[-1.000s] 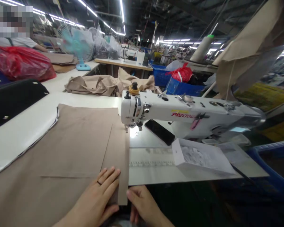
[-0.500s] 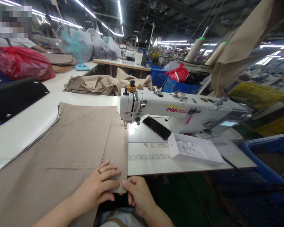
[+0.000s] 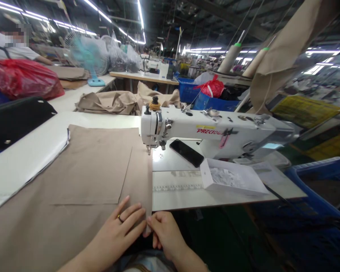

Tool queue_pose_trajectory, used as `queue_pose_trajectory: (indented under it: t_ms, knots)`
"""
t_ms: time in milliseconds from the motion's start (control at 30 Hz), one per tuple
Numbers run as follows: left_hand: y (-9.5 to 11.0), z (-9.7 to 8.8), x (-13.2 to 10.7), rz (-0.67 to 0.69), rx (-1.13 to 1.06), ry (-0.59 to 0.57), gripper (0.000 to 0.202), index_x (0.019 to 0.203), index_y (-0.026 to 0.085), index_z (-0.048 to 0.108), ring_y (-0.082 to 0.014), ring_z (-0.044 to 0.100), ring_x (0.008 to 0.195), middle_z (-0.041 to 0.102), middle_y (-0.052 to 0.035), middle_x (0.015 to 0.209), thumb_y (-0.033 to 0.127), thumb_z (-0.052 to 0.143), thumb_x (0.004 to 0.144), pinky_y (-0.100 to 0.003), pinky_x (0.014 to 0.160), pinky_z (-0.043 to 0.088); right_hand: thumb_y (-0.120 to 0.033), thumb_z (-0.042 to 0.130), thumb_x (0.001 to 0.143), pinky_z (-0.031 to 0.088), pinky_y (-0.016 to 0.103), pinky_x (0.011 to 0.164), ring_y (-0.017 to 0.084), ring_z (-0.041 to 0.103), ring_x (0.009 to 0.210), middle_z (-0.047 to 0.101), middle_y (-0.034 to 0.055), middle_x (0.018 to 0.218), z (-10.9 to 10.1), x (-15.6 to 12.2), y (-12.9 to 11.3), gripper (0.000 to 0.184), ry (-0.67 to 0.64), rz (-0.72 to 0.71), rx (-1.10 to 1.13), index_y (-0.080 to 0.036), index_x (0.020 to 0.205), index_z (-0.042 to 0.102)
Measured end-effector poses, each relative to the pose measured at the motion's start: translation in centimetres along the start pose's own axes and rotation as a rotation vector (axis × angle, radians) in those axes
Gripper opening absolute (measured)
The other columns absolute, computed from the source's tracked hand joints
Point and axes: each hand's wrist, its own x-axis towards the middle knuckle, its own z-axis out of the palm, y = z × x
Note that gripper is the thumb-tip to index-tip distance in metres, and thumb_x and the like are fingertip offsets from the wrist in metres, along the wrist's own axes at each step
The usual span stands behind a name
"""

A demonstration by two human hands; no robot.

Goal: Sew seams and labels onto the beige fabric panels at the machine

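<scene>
A tan cloth panel lies flat on the white sewing table, with a long folded strip of the same cloth along its right side, running up to the presser foot of the sewing machine. My left hand, wearing a ring, rests on the cloth near the strip's lower end with its fingers spread. My right hand pinches that end between thumb and fingers. The strip's tip is mostly hidden by my fingers.
A black phone and a white box of paper scraps sit right of the needle. Further tan cloth lies behind the machine. A blue crate stands at right, a red bag at left, and a person works far left.
My right hand has moved up and inward onto the strip's lower end, closing the gap to my left hand. The whole view has shifted slightly as my head moved.
</scene>
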Motion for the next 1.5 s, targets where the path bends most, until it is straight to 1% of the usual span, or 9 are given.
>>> queue_pose_trajectory:
  t_ms: [100,267,367,433,533,667,900,1300,1500]
  knots:
    - [-0.2,-0.3,0.0,0.091,-0.043,-0.035,0.033,0.115,0.021,0.053,-0.0177,0.047,0.118,0.067,-0.001,0.104,0.01,0.04,0.086,-0.044,0.114,0.004,-0.054,0.049,0.073,0.024,0.02,0.033,0.007,0.039,0.032,0.061,0.0041,0.054,0.0,-0.4,0.1,0.039,0.063,-0.032,-0.219,-0.018,0.059,0.047]
    - [-0.4,0.2,0.1,-0.006,-0.177,0.009,0.031,0.103,0.022,0.055,-0.0159,0.045,0.121,0.067,0.0003,0.095,0.006,0.037,0.084,-0.04,0.115,0.005,-0.027,0.05,0.08,0.037,0.027,0.054,0.016,0.056,0.056,0.063,0.005,0.058,-2.0,-0.4,-2.0,0.024,0.252,-0.549,-0.909,-0.018,0.06,0.059]
    - [-0.4,1.1,0.3,-0.005,-0.222,0.05,0.031,0.095,0.022,0.054,-0.0157,0.049,0.118,0.067,0.0015,0.089,0.003,0.036,0.078,-0.04,0.114,0.001,-0.019,0.046,0.082,0.041,0.032,0.075,0.022,0.056,0.087,0.068,0.0061,0.09,-4.0,2.0,-4.4,0.02,0.268,-0.83,-1.109,-0.021,0.086,0.066]
    - [-0.8,1.6,0.5,-0.009,-0.244,0.051,0.03,0.088,0.023,0.053,-0.0152,0.051,0.116,0.066,0.0028,0.084,0.002,0.036,0.076,-0.04,0.113,-0.001,-0.014,0.047,0.08,0.037,0.036,0.087,0.023,0.047,0.107,0.062,0.0016,0.112,-5.2,4.4,-6.0,0.03,0.213,-0.914,-1.198,-0.026,0.103,0.063]
    - [-2.4,1.9,1.6,-0.094,-0.275,-0.034,0.029,0.085,0.024,0.052,-0.0146,0.05,0.115,0.065,0.0036,0.082,0.001,0.039,0.073,-0.04,0.113,0.0,-0.011,0.047,0.079,0.036,0.039,0.091,0.024,0.043,0.112,0.058,-0.0036,0.12,-6.1,7.7,-7.7,0.039,0.156,-0.891,-1.295,-0.029,0.111,0.06]
    - [-6.2,2.1,4.2,-0.143,-0.312,-0.148,0.032,0.088,0.024,0.052,-0.0161,0.047,0.119,0.064,0.0004,0.093,0.0,0.038,0.073,-0.043,0.112,0.007,-0.009,0.045,0.08,0.036,0.04,0.09,0.024,0.042,0.113,0.055,-0.0015,0.124,-6.4,10.6,-8.8,0.04,0.204,-0.893,-1.315,-0.026,0.113,0.058]
    - [-11.4,3.8,7.3,-0.168,-0.291,-0.148,0.032,0.087,0.023,0.053,-0.0178,0.046,0.119,0.062,-0.0033,0.099,-0.001,0.035,0.074,-0.049,0.11,0.013,-0.001,0.045,0.072,0.036,0.037,0.091,0.022,0.047,0.107,0.06,-0.0008,0.115,-6.7,12.2,-8.2,0.045,0.269,-0.982,-1.179,-0.026,0.106,0.06]
    - [-13.1,4.4,8.2,-0.148,-0.276,-0.117,0.03,0.083,0.022,0.053,-0.0168,0.044,0.121,0.062,-0.0017,0.097,-0.002,0.037,0.074,-0.046,0.111,0.009,0.001,0.043,0.07,0.041,0.038,0.087,0.023,0.049,0.104,0.057,0.0068,0.108,-6.2,12.2,-9.0,0.051,0.376,-0.853,-1.209,-0.026,0.11,0.057]
    - [-13.0,3.1,8.8,-0.02,-0.244,-0.104,0.033,0.097,0.023,0.056,-0.0151,0.054,0.109,0.066,-0.0001,0.102,0.002,0.039,0.079,-0.034,0.107,0.028,-0.001,0.043,0.07,0.041,0.039,0.088,0.023,0.049,0.104,0.056,0.0064,0.113,-6.2,12.2,-8.9,0.046,0.4,-0.902,-1.174,-0.026,0.105,0.06]
